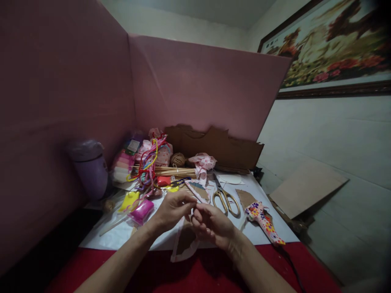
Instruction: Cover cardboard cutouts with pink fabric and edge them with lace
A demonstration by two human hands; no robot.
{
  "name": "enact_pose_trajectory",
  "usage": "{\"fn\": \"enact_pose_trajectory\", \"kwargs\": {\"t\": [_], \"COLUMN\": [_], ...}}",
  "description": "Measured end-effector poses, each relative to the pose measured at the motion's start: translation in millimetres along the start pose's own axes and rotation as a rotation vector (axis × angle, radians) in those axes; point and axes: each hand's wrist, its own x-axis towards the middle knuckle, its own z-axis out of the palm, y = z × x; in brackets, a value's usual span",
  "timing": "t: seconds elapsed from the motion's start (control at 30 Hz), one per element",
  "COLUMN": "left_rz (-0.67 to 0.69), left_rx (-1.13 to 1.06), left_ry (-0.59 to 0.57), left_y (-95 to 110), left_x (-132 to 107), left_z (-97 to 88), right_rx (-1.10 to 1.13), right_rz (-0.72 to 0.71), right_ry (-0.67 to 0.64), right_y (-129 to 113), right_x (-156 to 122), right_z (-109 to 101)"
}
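My left hand [174,208] and my right hand [216,226] meet over the front of the white work surface, fingertips nearly touching. Thumb and fingers of the left are pinched together; those of the right are curled in. Whatever lies between the fingertips is too small to make out. Just under the hands is a brown cardboard piece with a pale fabric edge [181,257], partly covered by my right hand; whether it is held or only lies there is unclear. Behind them lies another cardboard piece with pink-white trim [198,191]. Gold-handled scissors [226,202] lie beyond my right hand.
A flower-patterned glue gun [265,221] lies at right, its cord running off the front. Left are a yellow clay packet [128,201], a magenta packet [143,211] and a purple cup [91,175]. Wooden sticks [171,172], twine [178,160] and torn cardboard [214,148] sit behind.
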Motion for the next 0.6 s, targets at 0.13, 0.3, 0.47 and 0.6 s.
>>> {"fn": "enact_pose_trajectory", "kwargs": {"t": [0.13, 0.3, 0.47, 0.6], "left_rz": [-0.055, -0.015, -0.061, -0.099], "left_rx": [-0.072, -0.038, -0.080, -0.184], "left_ry": [0.000, 0.005, 0.004, 0.066], "left_y": [1.2, 2.3, 1.9, 2.5], "left_x": [0.4, -0.4, 0.2, 1.9], "left_z": [0.7, 0.8, 0.8, 3.0], "right_rx": [0.011, 0.013, -0.001, -0.079], "right_rz": [0.008, 0.009, 0.011, -0.111], "right_ry": [-0.037, -0.009, -0.030, 0.030], "right_y": [-0.2, 0.1, 0.0, 0.4], "right_x": [-0.1, 0.0, -0.6, -0.1], "right_z": [-0.2, -1.1, 0.4, 5.4]}}
